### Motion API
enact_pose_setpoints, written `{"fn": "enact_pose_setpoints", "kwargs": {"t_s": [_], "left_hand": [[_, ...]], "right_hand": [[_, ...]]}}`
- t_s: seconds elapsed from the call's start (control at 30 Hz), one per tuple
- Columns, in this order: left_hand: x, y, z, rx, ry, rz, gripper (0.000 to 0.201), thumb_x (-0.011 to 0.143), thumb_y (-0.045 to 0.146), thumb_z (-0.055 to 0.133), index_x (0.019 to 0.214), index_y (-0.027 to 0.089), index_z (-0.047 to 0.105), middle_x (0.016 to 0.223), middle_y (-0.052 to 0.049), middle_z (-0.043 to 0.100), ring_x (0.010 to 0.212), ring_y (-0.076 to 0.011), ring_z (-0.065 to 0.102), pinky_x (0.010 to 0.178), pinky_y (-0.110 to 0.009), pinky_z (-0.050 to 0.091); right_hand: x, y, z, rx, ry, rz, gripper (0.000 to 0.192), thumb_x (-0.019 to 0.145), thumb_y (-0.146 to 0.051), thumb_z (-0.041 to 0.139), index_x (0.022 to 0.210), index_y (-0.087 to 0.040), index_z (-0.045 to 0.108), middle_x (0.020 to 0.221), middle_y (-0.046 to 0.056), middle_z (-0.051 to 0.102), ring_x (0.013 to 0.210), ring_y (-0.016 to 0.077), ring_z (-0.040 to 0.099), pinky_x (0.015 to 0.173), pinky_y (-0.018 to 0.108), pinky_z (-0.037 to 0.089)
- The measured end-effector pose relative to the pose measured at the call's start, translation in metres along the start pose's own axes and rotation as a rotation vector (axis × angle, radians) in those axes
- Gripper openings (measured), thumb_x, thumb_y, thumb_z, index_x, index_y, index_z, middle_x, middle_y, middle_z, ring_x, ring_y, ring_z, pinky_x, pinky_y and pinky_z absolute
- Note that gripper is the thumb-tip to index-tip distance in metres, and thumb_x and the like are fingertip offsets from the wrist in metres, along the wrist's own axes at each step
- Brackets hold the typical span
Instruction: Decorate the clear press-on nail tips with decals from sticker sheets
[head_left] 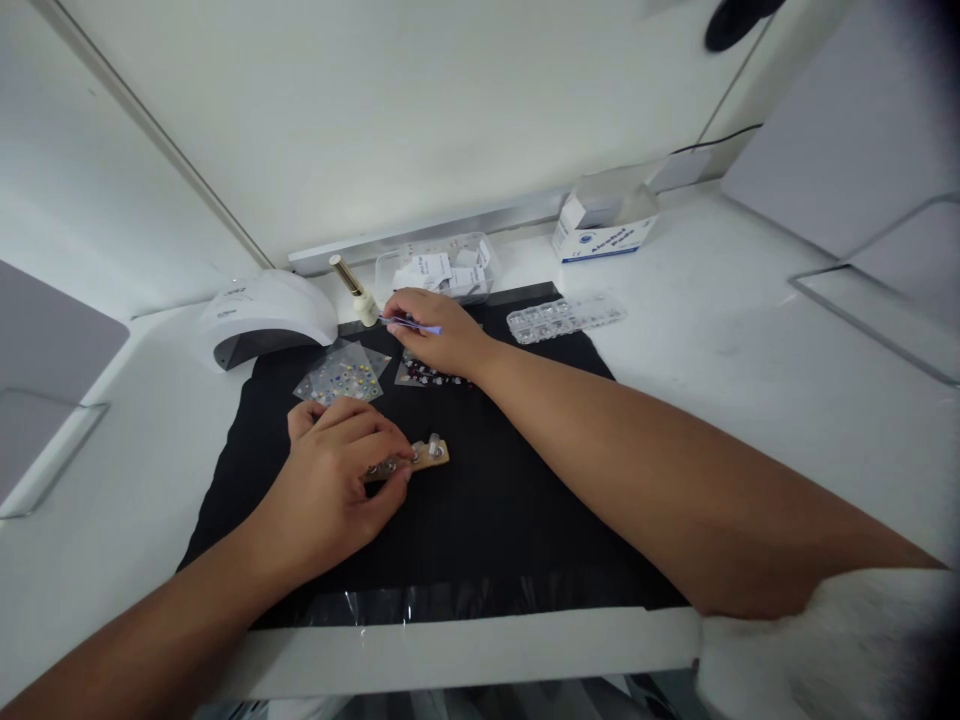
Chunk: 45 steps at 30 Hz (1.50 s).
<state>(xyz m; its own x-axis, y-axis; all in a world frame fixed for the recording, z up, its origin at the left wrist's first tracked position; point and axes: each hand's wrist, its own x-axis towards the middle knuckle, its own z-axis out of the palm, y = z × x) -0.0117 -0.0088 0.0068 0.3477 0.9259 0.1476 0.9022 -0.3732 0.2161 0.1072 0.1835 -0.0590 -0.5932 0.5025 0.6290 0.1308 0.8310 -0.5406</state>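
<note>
My left hand (341, 465) curls down on the wooden strip (420, 458), fingertips pinning it to the black mat (487, 500) mid-tabletop. My right hand (431, 330) pinches purple tweezers (411, 323) shut near the mat's far edge, above a sticker sheet (427, 375), apart from the strip.

On the mat (487, 520), a wooden strip (429, 457) lies before two sticker sheets (343, 376) (lamp (266, 315) behind-left).

Two hands seen, left hand (341, 470) and right hand (435, 335), one black mat (510, 500), one nail lamp (262, 318), one polish bottle (354, 290), two sticker sheets (341, 375), one wooden strip (427, 457), one tweezers (411, 324), one clear compartment tray (564, 316), one clear tub (439, 268), one white box (600, 232).
</note>
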Motion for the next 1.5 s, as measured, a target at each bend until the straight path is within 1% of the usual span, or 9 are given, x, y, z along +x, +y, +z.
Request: {"fn": "enact_pose_setpoints", "kwargs": {"t_s": [0.2,0.33,0.47,0.63,0.8,0.97,1.23,1.37,1.5], "left_hand": [[-0.001,0.001,-0.001,-0.024,-0.025,-0.018,0.01,0.084,0.02,0.058,0.085,0.025,0.067,0.097,0.0,0.069,0.096,-0.024,0.057,0.086,-0.046,0.025],[-0.003,0.0,-0.003,-0.069,0.006,-0.05,0.006,0.083,0.021,0.058,0.089,0.021,0.06,0.095,-0.002,0.062,0.093,-0.0234,0.055,0.083,-0.043,0.028],[-0.001,0.0,0.002,-0.051,-0.008,-0.075,0.015,0.081,0.022,0.06,0.094,0.019,0.052,0.09,-0.002,0.061,0.089,-0.0227,0.056,0.084,-0.043,0.03],[0.004,0.003,0.012,0.093,-0.081,-0.046,0.021,0.085,0.02,0.06,0.105,0.021,0.053,0.089,-0.001,0.066,0.087,-0.0243,0.061,0.083,-0.045,0.03],[0.005,0.006,0.016,0.166,-0.073,-0.047,0.02,0.087,0.016,0.058,0.107,0.019,0.054,0.09,-0.002,0.07,0.088,-0.0257,0.064,0.085,-0.048,0.03],[0.006,0.006,0.018,0.187,-0.065,-0.079,0.017,0.09,0.022,0.058,0.106,0.019,0.057,0.087,-0.003,0.069,0.088,-0.0262,0.065,0.084,-0.048,0.03],[0.008,0.007,0.018,0.168,-0.051,-0.081,0.013,0.09,0.02,0.057,0.103,0.021,0.059,0.086,-0.001,0.07,0.084,-0.0244,0.065,0.084,-0.048,0.03],[0.009,0.006,0.019,0.156,-0.032,-0.083,0.013,0.088,0.019,0.058,0.101,0.02,0.06,0.084,-0.002,0.069,0.083,-0.0246,0.065,0.084,-0.047,0.03],[0.008,0.006,0.02,0.135,-0.034,-0.076,0.015,0.088,0.018,0.058,0.103,0.018,0.059,0.086,-0.003,0.069,0.085,-0.0247,0.065,0.084,-0.047,0.031]], "right_hand": [[0.0,0.0,0.0,0.009,0.011,-0.002,0.011,0.086,-0.022,0.05,0.091,-0.016,0.057,0.091,0.006,0.063,0.086,0.018,0.056,0.079,0.031,0.041],[-0.001,0.001,0.001,0.019,0.013,0.008,0.012,0.085,-0.023,0.05,0.092,-0.016,0.058,0.092,0.006,0.064,0.085,0.0182,0.057,0.079,0.031,0.042],[-0.001,0.001,0.001,0.014,0.015,0.007,0.011,0.085,-0.024,0.051,0.091,-0.017,0.058,0.089,0.005,0.063,0.083,0.0183,0.056,0.078,0.031,0.042],[-0.001,0.001,0.001,0.008,0.004,-0.003,0.009,0.085,-0.022,0.05,0.089,-0.019,0.056,0.088,0.004,0.062,0.083,0.0184,0.055,0.078,0.032,0.041],[-0.001,0.002,0.001,0.016,0.011,-0.014,0.009,0.085,-0.022,0.051,0.09,-0.018,0.057,0.089,0.005,0.062,0.086,0.0192,0.056,0.079,0.032,0.042],[0.0,0.001,0.002,0.013,0.015,-0.008,0.011,0.085,-0.023,0.05,0.091,-0.018,0.058,0.09,0.005,0.062,0.084,0.0189,0.057,0.078,0.031,0.042],[0.0,0.0,0.002,0.018,0.015,-0.001,0.012,0.086,-0.024,0.05,0.091,-0.018,0.057,0.091,0.006,0.063,0.085,0.0192,0.057,0.079,0.032,0.043],[0.0,0.0,0.001,0.012,0.002,0.005,0.011,0.086,-0.024,0.05,0.092,-0.018,0.057,0.092,0.006,0.063,0.086,0.0191,0.057,0.079,0.032,0.043],[0.0,0.0,0.001,0.005,-0.007,0.01,0.011,0.085,-0.023,0.05,0.091,-0.018,0.057,0.091,0.006,0.062,0.086,0.0195,0.056,0.079,0.033,0.042]]}}
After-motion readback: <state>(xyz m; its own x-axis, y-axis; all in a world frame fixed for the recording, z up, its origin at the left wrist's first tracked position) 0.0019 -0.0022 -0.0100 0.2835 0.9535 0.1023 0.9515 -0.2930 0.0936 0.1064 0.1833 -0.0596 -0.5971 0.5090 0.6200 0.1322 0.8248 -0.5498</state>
